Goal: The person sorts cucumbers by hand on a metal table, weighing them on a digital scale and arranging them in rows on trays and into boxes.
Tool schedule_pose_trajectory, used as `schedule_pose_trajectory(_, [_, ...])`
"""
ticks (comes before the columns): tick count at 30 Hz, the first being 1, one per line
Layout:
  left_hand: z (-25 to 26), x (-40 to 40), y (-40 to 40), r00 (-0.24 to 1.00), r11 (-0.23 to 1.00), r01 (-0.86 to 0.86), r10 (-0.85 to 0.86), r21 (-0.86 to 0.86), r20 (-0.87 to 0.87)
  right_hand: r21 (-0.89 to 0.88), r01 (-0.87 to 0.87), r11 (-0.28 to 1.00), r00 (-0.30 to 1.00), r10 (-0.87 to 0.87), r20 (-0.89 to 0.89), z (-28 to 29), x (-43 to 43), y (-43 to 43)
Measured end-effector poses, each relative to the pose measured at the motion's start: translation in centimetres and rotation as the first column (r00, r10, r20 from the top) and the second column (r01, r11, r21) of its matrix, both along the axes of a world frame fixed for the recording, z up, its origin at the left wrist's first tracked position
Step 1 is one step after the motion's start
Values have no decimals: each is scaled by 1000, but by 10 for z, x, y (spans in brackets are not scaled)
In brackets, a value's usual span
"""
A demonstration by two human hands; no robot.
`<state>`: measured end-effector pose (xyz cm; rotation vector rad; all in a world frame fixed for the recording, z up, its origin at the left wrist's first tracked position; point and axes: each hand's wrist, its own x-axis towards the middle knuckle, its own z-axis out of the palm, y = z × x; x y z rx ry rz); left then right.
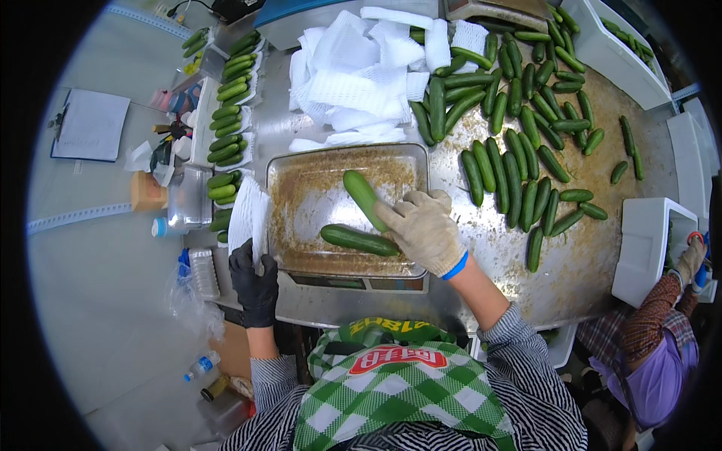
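Observation:
My left hand, in a black glove, pinches the lower end of a white foam net sleeve at the left side of a shallow metal tray. Over the tray, my right hand wears a beige knit glove with a blue cuff. Its fingers close on the lower end of a light green cucumber; the thumb is hidden. A darker cucumber lies in the tray, its right end against or just below that glove. The tray rests on a weighing scale, whose front panel shows under the near rim.
White foam sleeves are heaped beyond the tray. Loose cucumbers spread over the metal table at right. Sleeved cucumbers line the left edge. A co-worker's gloved hand holds red-handled scissors by a white foam box.

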<state>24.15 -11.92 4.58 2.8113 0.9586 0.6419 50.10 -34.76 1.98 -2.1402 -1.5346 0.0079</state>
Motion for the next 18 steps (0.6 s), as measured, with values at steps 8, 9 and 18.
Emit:
schedule_pose_trajectory(8, [-2, -7, -3, 998, 1000, 31, -31, -1, 62, -211, -41, 977, 994, 19, -106, 9, -40, 0])
schedule_pose_trajectory(9, [-2, -7, -4, 998, 1000, 25, -25, -5, 61, -226, -29, 974, 996, 11, -83, 8, -43, 3])
schedule_pose_trajectory(18, [2, -33, -10, 995, 999, -23, 20, 28, 100, -47, 67, 997, 543, -76, -836, -10, -33, 11])
